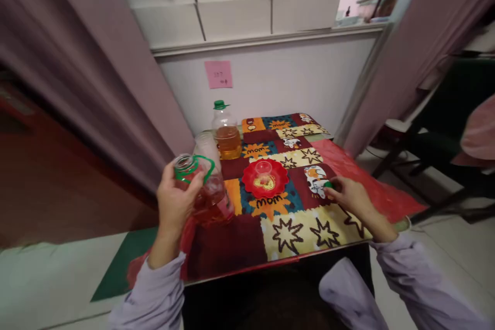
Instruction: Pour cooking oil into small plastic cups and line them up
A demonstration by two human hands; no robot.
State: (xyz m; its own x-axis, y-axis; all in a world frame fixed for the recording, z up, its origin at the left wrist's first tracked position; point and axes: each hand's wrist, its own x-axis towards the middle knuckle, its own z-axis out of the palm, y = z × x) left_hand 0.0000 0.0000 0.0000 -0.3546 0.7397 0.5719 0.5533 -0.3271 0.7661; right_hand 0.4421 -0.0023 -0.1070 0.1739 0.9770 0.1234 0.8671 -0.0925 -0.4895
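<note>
My left hand (176, 198) is wrapped round the neck of a clear plastic bottle (212, 201) with red liquid in it. The mouth of this bottle is uncapped, and a green handle loop hangs at its neck. Over the right side of the table, my right hand (350, 195) pinches a small green bottle cap (328, 184). Between the hands lies a red scalloped plate (249, 185) with a small clear cup (263, 167) on it. Behind the red bottle stands another bottle (229, 139) of amber liquid, its green cap on.
A patterned cloth (228, 240) covers the table, with red plastic sheeting (359, 178) showing on the right. Next to the amber bottle is a whitish translucent container (207, 147). A pink note (218, 74) sticks to the wall behind. A dark chair (456, 103) stands at right.
</note>
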